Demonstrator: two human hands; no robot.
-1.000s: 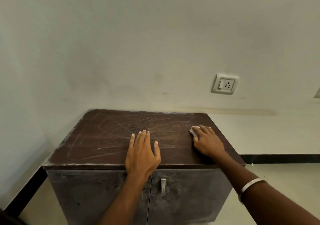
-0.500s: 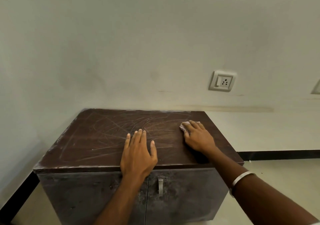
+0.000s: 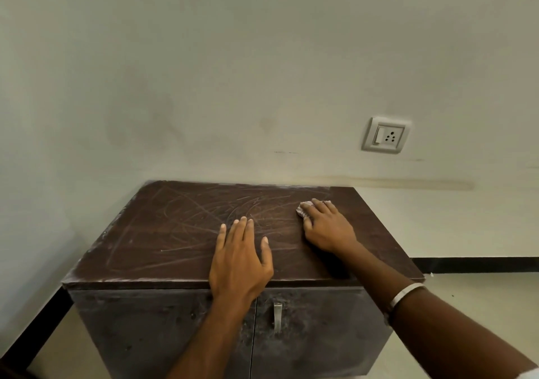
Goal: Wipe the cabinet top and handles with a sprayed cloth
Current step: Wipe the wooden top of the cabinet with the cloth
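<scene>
Dark brown wood, dulled by pale dust and crossed with curved wipe streaks, forms the cabinet top (image 3: 180, 232). The cabinet is set against a pale wall (image 3: 233, 72), with a grimy grey double-door front below the top. A single metal handle (image 3: 277, 316) is seen on the right door, just beside the seam between the doors. A small pale cloth (image 3: 303, 210) is pressed onto the top toward its back right area, mostly covered by the right hand (image 3: 328, 227), whose fingers are curled over it. The left hand (image 3: 239, 259) is laid flat near the front edge of the top, fingers straight and slightly spread, holding nothing. A white bangle (image 3: 405, 294) is worn on the right wrist. A white wall socket (image 3: 385, 135) is mounted above and to the right of the cabinet.
</scene>
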